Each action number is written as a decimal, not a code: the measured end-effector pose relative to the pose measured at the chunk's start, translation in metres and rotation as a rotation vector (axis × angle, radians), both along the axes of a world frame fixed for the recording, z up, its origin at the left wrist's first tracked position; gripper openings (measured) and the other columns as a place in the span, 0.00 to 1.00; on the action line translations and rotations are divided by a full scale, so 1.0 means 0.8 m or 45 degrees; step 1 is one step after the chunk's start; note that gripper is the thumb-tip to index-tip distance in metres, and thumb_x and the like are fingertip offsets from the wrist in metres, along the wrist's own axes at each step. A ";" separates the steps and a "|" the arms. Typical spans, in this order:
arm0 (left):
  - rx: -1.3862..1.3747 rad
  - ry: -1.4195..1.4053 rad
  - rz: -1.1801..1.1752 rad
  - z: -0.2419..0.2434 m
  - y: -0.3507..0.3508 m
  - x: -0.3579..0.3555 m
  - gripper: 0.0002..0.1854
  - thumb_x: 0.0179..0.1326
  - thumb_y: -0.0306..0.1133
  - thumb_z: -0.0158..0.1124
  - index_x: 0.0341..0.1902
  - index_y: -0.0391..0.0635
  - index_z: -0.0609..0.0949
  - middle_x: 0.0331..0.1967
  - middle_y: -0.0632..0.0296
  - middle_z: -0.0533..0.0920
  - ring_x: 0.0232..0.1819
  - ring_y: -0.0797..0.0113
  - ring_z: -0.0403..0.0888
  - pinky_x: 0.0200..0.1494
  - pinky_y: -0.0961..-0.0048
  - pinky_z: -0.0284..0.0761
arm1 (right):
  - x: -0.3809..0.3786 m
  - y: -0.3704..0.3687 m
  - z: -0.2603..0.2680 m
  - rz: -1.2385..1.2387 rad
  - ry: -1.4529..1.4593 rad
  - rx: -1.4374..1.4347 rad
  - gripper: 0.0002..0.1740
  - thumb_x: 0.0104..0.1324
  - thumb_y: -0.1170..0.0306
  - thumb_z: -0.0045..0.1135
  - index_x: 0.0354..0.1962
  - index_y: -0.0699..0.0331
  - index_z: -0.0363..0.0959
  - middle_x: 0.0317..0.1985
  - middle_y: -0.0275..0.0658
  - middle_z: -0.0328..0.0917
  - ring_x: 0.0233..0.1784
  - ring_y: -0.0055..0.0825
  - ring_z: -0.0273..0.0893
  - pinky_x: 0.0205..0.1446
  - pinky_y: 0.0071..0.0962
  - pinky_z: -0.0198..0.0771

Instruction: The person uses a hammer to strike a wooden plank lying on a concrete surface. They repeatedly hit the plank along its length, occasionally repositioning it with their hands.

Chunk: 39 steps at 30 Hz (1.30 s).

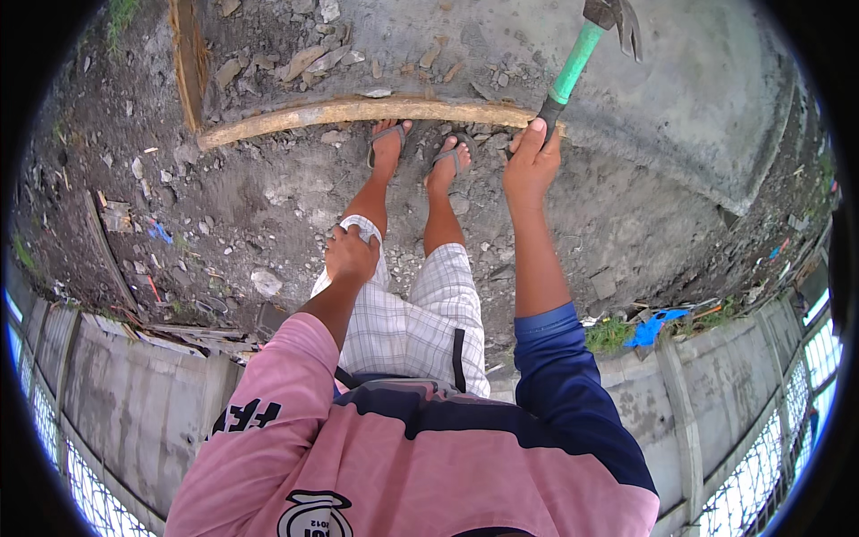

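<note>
My right hand [533, 161] is closed around the black grip of a claw hammer [576, 62] with a green handle, its steel head up at the top edge of the view. Resting on my thigh near the knee, on the checked shorts [396, 322], is my left hand [351, 254], with its fingers spread and no tool in it. A long wooden board [349, 113] lies on the ground just beyond my sandalled feet, along the edge of a grey concrete slab [684, 101]. The hammer's grip appears above the board's right end.
A rough upright-looking timber [188, 67] meets the board's left end. Broken stones [305, 64] lie beyond the board, and rubble covers the ground around my feet. Behind me stand a concrete wall [141, 376], scrap wood [194, 332] and a blue plastic scrap [651, 327].
</note>
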<state>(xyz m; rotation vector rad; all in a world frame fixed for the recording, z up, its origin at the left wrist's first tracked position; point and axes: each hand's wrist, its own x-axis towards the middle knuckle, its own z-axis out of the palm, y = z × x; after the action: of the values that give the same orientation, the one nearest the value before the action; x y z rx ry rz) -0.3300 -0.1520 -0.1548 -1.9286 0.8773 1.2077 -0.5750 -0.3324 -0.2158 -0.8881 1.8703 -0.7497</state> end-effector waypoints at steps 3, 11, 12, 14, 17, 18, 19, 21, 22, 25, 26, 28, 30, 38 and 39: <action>0.005 -0.007 0.012 0.001 -0.006 0.001 0.29 0.69 0.54 0.58 0.66 0.49 0.77 0.63 0.50 0.73 0.65 0.45 0.74 0.66 0.52 0.75 | 0.029 0.062 -0.020 0.049 0.269 -0.292 0.31 0.75 0.45 0.50 0.37 0.71 0.76 0.21 0.43 0.77 0.28 0.40 0.79 0.37 0.38 0.74; 0.022 -0.007 0.025 -0.001 -0.009 0.003 0.29 0.68 0.53 0.60 0.66 0.49 0.77 0.63 0.50 0.72 0.65 0.46 0.74 0.65 0.53 0.76 | 0.029 -0.052 -0.027 0.450 0.200 0.655 0.34 0.75 0.42 0.46 0.36 0.70 0.77 0.26 0.48 0.81 0.32 0.46 0.83 0.35 0.38 0.75; 0.016 0.002 0.044 -0.001 -0.006 0.004 0.28 0.68 0.53 0.60 0.66 0.49 0.77 0.63 0.50 0.73 0.65 0.46 0.74 0.65 0.53 0.76 | 0.021 -0.054 -0.014 0.393 0.210 0.471 0.32 0.76 0.44 0.47 0.35 0.69 0.75 0.24 0.44 0.78 0.29 0.37 0.80 0.32 0.34 0.72; 0.008 0.003 0.026 -0.001 -0.004 0.006 0.29 0.68 0.53 0.60 0.66 0.49 0.77 0.63 0.49 0.73 0.65 0.46 0.74 0.65 0.53 0.76 | 0.010 -0.032 0.009 0.323 0.155 -0.049 0.27 0.77 0.48 0.50 0.33 0.66 0.70 0.20 0.37 0.71 0.22 0.19 0.72 0.26 0.25 0.67; 0.029 0.011 0.032 0.001 -0.007 0.008 0.29 0.68 0.53 0.59 0.66 0.48 0.77 0.63 0.49 0.73 0.66 0.46 0.74 0.66 0.53 0.75 | 0.022 0.032 0.001 0.056 0.034 -0.356 0.23 0.78 0.52 0.51 0.36 0.65 0.69 0.21 0.35 0.71 0.24 0.18 0.70 0.27 0.25 0.64; 0.022 0.009 0.039 0.001 -0.010 0.009 0.29 0.68 0.53 0.59 0.65 0.48 0.77 0.63 0.49 0.73 0.66 0.46 0.74 0.66 0.53 0.75 | 0.030 0.055 -0.006 0.122 0.205 -0.273 0.25 0.77 0.51 0.50 0.38 0.69 0.71 0.24 0.42 0.75 0.26 0.31 0.76 0.29 0.31 0.68; 0.007 0.004 0.045 0.002 -0.012 0.009 0.29 0.68 0.54 0.59 0.65 0.48 0.77 0.63 0.49 0.73 0.66 0.46 0.74 0.66 0.53 0.75 | 0.038 0.069 -0.015 0.185 0.374 -0.195 0.27 0.77 0.50 0.48 0.41 0.72 0.72 0.27 0.49 0.79 0.29 0.44 0.81 0.32 0.37 0.72; -0.004 0.006 0.059 0.003 -0.017 0.008 0.28 0.68 0.54 0.59 0.64 0.48 0.78 0.63 0.49 0.73 0.66 0.45 0.74 0.66 0.53 0.75 | 0.049 0.074 -0.034 0.447 0.504 0.279 0.29 0.78 0.49 0.46 0.42 0.72 0.73 0.28 0.49 0.79 0.29 0.43 0.81 0.31 0.39 0.71; -0.001 -0.011 0.057 0.003 -0.019 0.008 0.28 0.68 0.54 0.59 0.64 0.48 0.78 0.63 0.49 0.73 0.66 0.45 0.74 0.66 0.52 0.75 | 0.051 0.066 -0.040 0.578 0.568 0.636 0.30 0.78 0.48 0.44 0.43 0.72 0.74 0.28 0.49 0.79 0.29 0.43 0.81 0.31 0.40 0.71; 0.017 -0.012 0.047 0.001 -0.019 0.006 0.28 0.68 0.53 0.59 0.63 0.48 0.79 0.64 0.49 0.73 0.65 0.45 0.74 0.65 0.52 0.75 | 0.041 0.024 -0.040 0.151 -0.153 0.933 0.33 0.78 0.45 0.42 0.44 0.72 0.75 0.26 0.49 0.79 0.27 0.44 0.79 0.30 0.41 0.70; 0.008 -0.019 0.048 0.001 -0.017 0.006 0.28 0.68 0.53 0.59 0.63 0.48 0.79 0.64 0.49 0.73 0.65 0.45 0.74 0.65 0.52 0.75 | 0.035 0.018 -0.032 0.183 -0.055 0.888 0.32 0.78 0.46 0.43 0.44 0.72 0.74 0.26 0.49 0.78 0.26 0.43 0.79 0.29 0.40 0.69; -0.013 -0.019 0.049 0.000 -0.012 0.006 0.27 0.68 0.53 0.59 0.63 0.48 0.79 0.64 0.50 0.72 0.65 0.45 0.74 0.66 0.52 0.75 | 0.025 0.023 -0.013 0.265 0.115 0.572 0.31 0.78 0.46 0.44 0.45 0.71 0.74 0.24 0.47 0.77 0.24 0.39 0.77 0.28 0.38 0.68; -0.009 -0.010 0.067 -0.001 -0.007 0.008 0.27 0.68 0.53 0.59 0.63 0.49 0.79 0.64 0.50 0.72 0.65 0.45 0.74 0.66 0.52 0.75 | 0.022 0.051 0.003 0.219 0.176 0.149 0.28 0.78 0.46 0.44 0.39 0.67 0.69 0.21 0.38 0.72 0.22 0.29 0.72 0.26 0.33 0.68; 0.026 -0.002 0.059 0.000 -0.007 0.007 0.29 0.68 0.53 0.60 0.65 0.49 0.77 0.64 0.51 0.72 0.66 0.47 0.74 0.66 0.53 0.75 | 0.053 0.025 -0.064 0.350 0.207 0.846 0.31 0.76 0.43 0.46 0.40 0.67 0.72 0.27 0.44 0.77 0.28 0.38 0.75 0.33 0.40 0.70; 0.038 0.001 0.064 0.000 -0.007 0.006 0.29 0.68 0.53 0.60 0.65 0.49 0.77 0.64 0.51 0.72 0.66 0.47 0.74 0.66 0.53 0.75 | 0.051 0.005 -0.064 0.182 0.030 0.832 0.30 0.76 0.43 0.47 0.35 0.65 0.71 0.20 0.35 0.73 0.20 0.26 0.71 0.25 0.33 0.68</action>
<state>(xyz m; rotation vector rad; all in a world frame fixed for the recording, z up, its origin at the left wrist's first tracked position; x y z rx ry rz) -0.3251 -0.1576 -0.1547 -1.9365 0.8110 1.2442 -0.5341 -0.3286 -0.2668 -0.5931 1.8720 -0.0192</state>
